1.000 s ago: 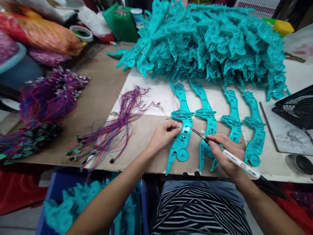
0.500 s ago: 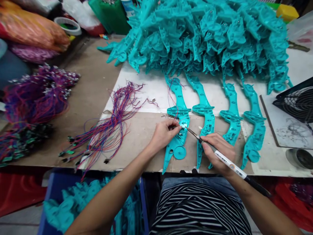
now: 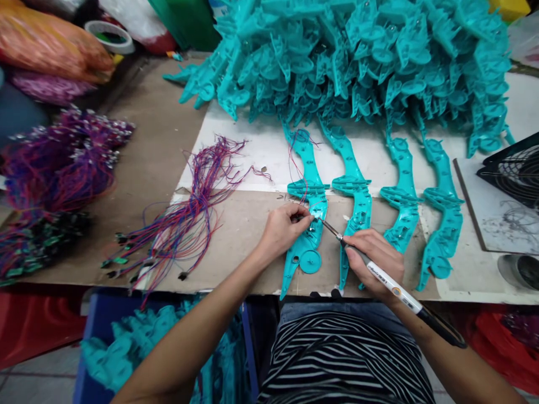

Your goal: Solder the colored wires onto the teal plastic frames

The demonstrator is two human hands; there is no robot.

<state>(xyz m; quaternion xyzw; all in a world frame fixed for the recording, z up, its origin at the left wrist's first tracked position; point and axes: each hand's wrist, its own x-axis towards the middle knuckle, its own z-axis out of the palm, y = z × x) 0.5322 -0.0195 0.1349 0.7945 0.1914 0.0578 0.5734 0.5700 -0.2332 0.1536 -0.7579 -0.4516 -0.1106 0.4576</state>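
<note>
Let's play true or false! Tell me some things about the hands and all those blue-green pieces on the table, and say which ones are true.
1. The right hand holds a white soldering iron. True.
2. The left hand lies flat on the wire bundle. False: its fingers pinch at the leftmost teal part, and the bundle lies apart, to its left.
3. Four teal parts lie in a row in front of the big teal pile. True.
4. The iron's tip points at the part farthest right. False: it points at the leftmost part, by the left fingers.
5. The loose wires are green and yellow. False: they are red and blue.
</note>
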